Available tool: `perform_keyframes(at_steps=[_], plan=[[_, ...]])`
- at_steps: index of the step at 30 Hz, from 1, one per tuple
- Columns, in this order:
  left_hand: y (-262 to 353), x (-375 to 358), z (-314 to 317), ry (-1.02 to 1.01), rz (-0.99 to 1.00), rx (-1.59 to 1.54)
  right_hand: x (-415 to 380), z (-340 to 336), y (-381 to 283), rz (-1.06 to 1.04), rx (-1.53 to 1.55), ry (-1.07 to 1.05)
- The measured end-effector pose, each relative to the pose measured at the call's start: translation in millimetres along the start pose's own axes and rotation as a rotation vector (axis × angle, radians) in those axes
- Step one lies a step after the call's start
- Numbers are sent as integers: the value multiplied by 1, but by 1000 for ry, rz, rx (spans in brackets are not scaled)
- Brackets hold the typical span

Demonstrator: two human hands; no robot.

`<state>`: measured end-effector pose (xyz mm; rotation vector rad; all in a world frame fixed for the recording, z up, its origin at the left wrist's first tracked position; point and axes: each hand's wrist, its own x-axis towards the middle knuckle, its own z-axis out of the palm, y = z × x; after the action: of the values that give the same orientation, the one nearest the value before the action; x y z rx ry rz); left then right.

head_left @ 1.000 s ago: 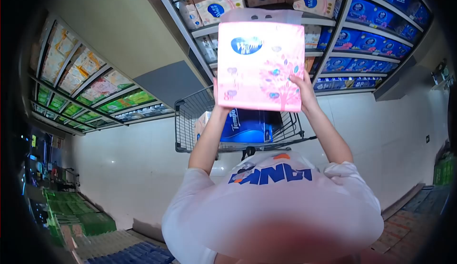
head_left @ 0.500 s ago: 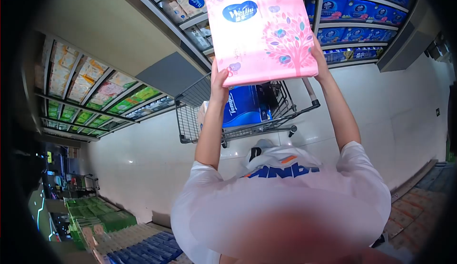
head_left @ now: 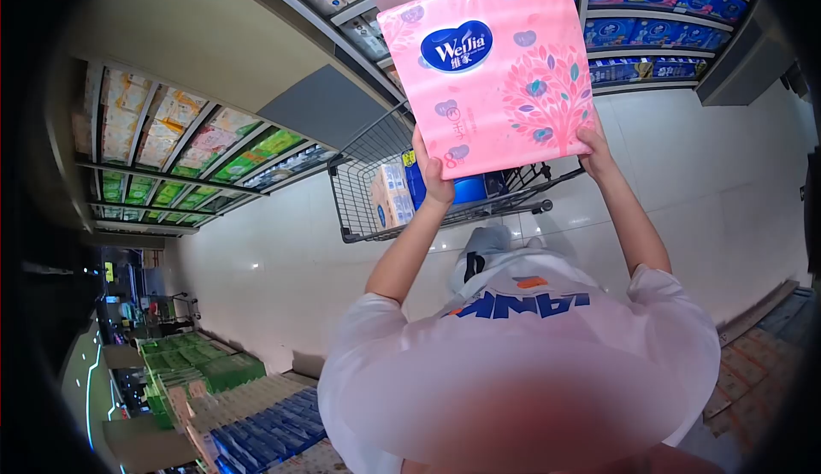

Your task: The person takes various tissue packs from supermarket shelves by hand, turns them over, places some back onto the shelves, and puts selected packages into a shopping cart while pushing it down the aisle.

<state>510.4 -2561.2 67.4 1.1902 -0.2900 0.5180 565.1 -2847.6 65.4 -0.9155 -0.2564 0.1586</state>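
A large pink tissue pack (head_left: 487, 89) with a blue oval label and a printed tree is held up between both hands. My left hand (head_left: 434, 170) grips its lower left corner, thumb on the front face. My right hand (head_left: 596, 151) holds the lower right corner, its thumb also on the front. The other fingers of both hands are mostly behind the pack. Under the pack stands a wire shopping cart (head_left: 355, 196), partly covered by it. In the cart lie a blue pack (head_left: 469, 190) and a beige pack (head_left: 392, 196).
Shelves with blue packs (head_left: 658, 29) rise at the upper right. More shelves with green and beige packs (head_left: 158, 132) stand at the left. Stacked green and blue packs (head_left: 269, 429) are at the lower left. Pale floor tiles (head_left: 256, 303) surround the cart.
The pink pack and both hands have moved a little right and down in the view, and the glare on the pack has lessened. The beige pack in the cart now shows more.
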Motion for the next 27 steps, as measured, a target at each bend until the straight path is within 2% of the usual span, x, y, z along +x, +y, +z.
perform_keyframes(at_steps=[4, 6, 9, 14, 16, 19, 21, 23, 25, 27], plan=[[7, -7, 9, 88, -120, -135, -4, 2, 1, -78, -32, 20], [8, -10, 3, 130, -288, -83, -1, 5, -6, -70, -47, 22], [25, 1, -14, -22, -530, 25, 0, 10, -11, -98, -98, -33], [11, 8, -44, -22, -510, -132, 1, 32, 3, -100, -211, -22], [3, 5, -43, 93, -398, -228, 5, 34, -1, -125, -228, -13], [5, 8, -46, 33, -330, -323, 7, 48, 3, -137, -257, -13], [9, 11, -46, 74, -329, -327, 11, 47, 6, -141, -212, -40], [10, 16, -51, 119, -322, -325, 14, 51, 11, -168, -299, -82], [12, 19, -54, 127, -332, -414, 17, 44, 21, -203, -98, -73], [16, 22, -50, 129, -280, -411, 23, -4, 28, -194, -332, 20]])
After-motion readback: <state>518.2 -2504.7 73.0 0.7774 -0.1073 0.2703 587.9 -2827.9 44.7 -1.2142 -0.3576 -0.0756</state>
